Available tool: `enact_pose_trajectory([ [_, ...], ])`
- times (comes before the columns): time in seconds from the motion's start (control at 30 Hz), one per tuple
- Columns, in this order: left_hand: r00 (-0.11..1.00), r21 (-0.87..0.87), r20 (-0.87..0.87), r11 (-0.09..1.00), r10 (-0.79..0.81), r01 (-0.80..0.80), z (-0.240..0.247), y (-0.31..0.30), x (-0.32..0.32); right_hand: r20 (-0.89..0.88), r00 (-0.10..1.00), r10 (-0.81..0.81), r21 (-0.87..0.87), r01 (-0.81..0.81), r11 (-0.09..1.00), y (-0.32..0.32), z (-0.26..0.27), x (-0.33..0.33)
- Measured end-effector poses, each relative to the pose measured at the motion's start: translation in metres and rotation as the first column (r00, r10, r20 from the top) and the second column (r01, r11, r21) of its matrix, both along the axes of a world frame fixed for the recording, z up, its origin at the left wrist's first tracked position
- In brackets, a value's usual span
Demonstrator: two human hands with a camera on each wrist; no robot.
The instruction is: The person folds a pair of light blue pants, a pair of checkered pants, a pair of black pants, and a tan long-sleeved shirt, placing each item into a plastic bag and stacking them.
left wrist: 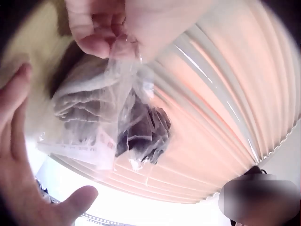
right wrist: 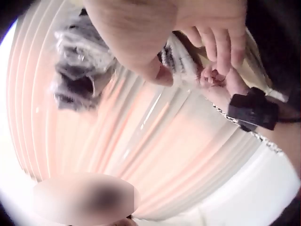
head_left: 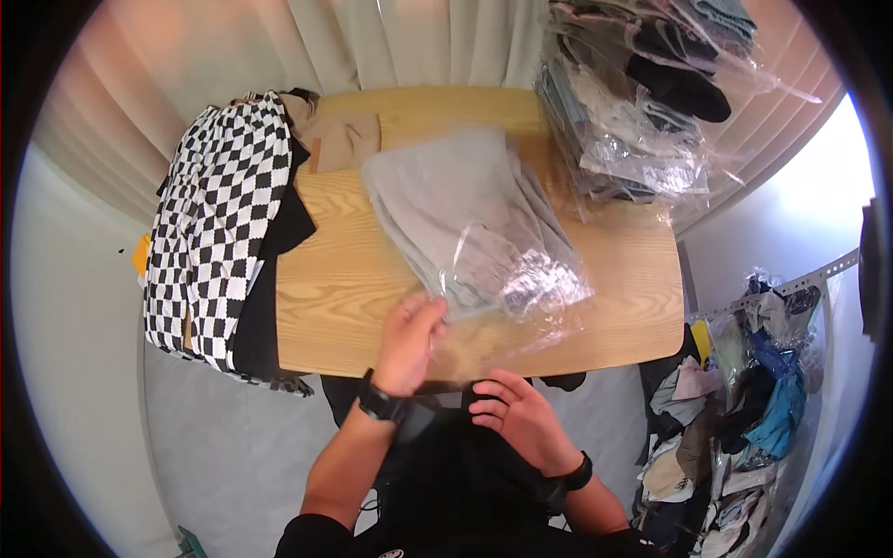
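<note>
At table (head_left: 353, 307) left edge: checkered garment (head_left: 219, 232) over black garment (head_left: 265, 307), both draped off the side. Centre: grey garment (head_left: 456, 200), folded, lying inside clear bag (head_left: 530, 284) on the wood. It is judged bagged, with the bag mouth at the near end loose and not yet closed. Near edge: left hand (head_left: 409, 339) pinches that mouth between thumb and fingertips. Just beside it is right hand (head_left: 521, 414), fingers relaxed and apart, holding nothing. Far right corner: stack of bagged clothes (head_left: 633, 121), near the bag's far end but not blocking the hands.

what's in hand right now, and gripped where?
Left hand pinches the clear plastic bag, which holds a grey garment, at the bag's near edge. Right hand holds nothing.
</note>
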State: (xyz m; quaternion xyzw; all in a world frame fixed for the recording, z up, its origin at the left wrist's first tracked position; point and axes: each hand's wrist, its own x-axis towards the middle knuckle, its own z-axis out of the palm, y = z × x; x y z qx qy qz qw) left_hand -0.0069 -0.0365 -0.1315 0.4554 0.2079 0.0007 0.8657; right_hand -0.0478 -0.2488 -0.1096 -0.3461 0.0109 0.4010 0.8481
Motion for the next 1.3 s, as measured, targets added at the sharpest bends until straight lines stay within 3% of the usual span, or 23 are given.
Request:
enact_pose_trajectory([
  [0.03,0.993,-0.09,0.116,0.996,-0.004,0.015,0.003,-0.01,-0.005,0.012,1.0,-0.006,0.0,0.006,1.0,-0.003,0.002,0.004],
  [0.1,0.996,-0.105,0.079,0.994,-0.027,0.035,0.02,-0.028,-0.019,-0.134,0.988,-0.078,0.147,0.098,0.984,-0.009,0.009,0.01],
  [0.13,0.998,-0.118,0.038,0.992,-0.042,0.046,0.027,-0.034,-0.028,-0.119,0.989,-0.09,0.149,0.107,0.983,-0.011,0.014,0.013],
  [0.27,0.933,0.236,0.112,0.921,-0.342,0.309,0.038,-0.053,-0.067,-0.139,0.969,-0.205,0.107,0.22,0.97,-0.015,0.044,0.041],
  [0.33,0.921,0.27,0.164,0.914,-0.354,0.304,0.043,-0.069,-0.079,-0.22,0.944,-0.246,-0.08,0.234,0.969,-0.02,0.04,0.045],
  [0.4,0.878,0.267,0.151,0.874,-0.454,0.406,0.026,-0.069,-0.088,-0.242,0.934,-0.264,-0.111,0.244,0.963,-0.025,0.033,0.051],
  [0.43,0.865,0.139,0.157,0.877,-0.478,0.459,0.013,-0.073,-0.093,-0.266,0.932,-0.246,-0.139,0.216,0.967,-0.027,0.031,0.051],
  [0.47,0.741,0.132,0.23,0.775,-0.631,0.618,0.015,-0.067,-0.089,-0.293,0.928,-0.229,-0.164,0.187,0.969,-0.028,0.031,0.051],
  [0.53,0.684,0.641,0.211,0.627,-0.698,0.442,0.029,-0.063,-0.087,-0.219,0.942,-0.253,-0.126,0.23,0.965,-0.03,0.038,0.052],
  [0.63,0.669,0.825,0.158,0.469,-0.726,0.314,0.023,-0.061,-0.082,0.147,0.985,-0.09,-0.282,0.129,0.951,-0.041,0.092,0.041],
  [0.67,0.676,0.851,0.126,0.429,-0.726,0.302,0.018,-0.059,-0.076,0.158,0.983,-0.097,-0.276,0.138,0.951,-0.043,0.107,0.041],
  [0.73,0.696,0.883,0.03,0.346,-0.717,0.318,-0.002,-0.056,-0.066,0.57,0.821,0.029,-0.257,0.145,0.956,-0.049,0.134,0.042],
  [0.77,0.708,0.896,-0.044,0.286,-0.705,0.341,-0.013,-0.053,-0.057,0.577,0.816,0.019,-0.231,0.141,0.963,-0.055,0.153,0.046],
  [0.8,0.721,0.903,-0.121,0.225,-0.683,0.365,-0.022,-0.052,-0.05,0.803,0.587,0.103,-0.36,0.339,0.869,-0.068,0.159,0.055],
  [0.87,0.76,0.915,-0.169,0.186,-0.628,0.358,-0.031,-0.048,-0.035,0.913,0.377,0.154,-0.344,0.51,0.789,-0.109,0.169,0.097],
  [0.9,0.789,0.923,-0.158,0.194,-0.594,0.331,-0.028,-0.045,-0.03,0.979,0.197,-0.05,-0.059,0.511,0.857,-0.125,0.175,0.132],
  [0.97,0.849,0.94,0.092,0.327,-0.52,0.098,-0.015,-0.049,-0.03,0.963,0.011,-0.269,0.235,0.453,0.86,-0.136,0.203,0.173],
  [1.0,0.847,0.89,0.328,0.436,-0.417,-0.13,-0.009,-0.05,-0.028,0.873,-0.486,-0.04,0.433,0.734,0.524,-0.102,0.258,0.169],
  [1.1,0.816,0.91,0.359,0.364,-0.453,-0.197,-0.008,-0.052,-0.026,0.764,-0.211,-0.61,0.599,0.583,0.549,-0.079,0.362,0.221],
  [1.13,0.807,0.927,0.342,0.314,-0.482,-0.205,-0.005,-0.052,-0.026,0.598,0.181,-0.781,0.697,0.364,0.618,-0.091,0.377,0.258],
  [1.2,0.801,0.926,0.351,0.305,-0.485,-0.221,-0.003,-0.053,-0.026,0.547,0.207,-0.811,0.655,0.497,0.568,-0.092,0.384,0.308],
  [1.27,0.793,0.923,0.366,0.299,-0.487,-0.242,-0.001,-0.052,-0.026,0.554,0.394,-0.733,0.381,0.663,0.644,-0.073,0.373,0.315],
  [1.3,0.792,0.918,0.373,0.318,-0.484,-0.238,-0.001,-0.052,-0.027,0.546,0.56,-0.623,0.261,0.593,0.762,-0.08,0.361,0.341],
])
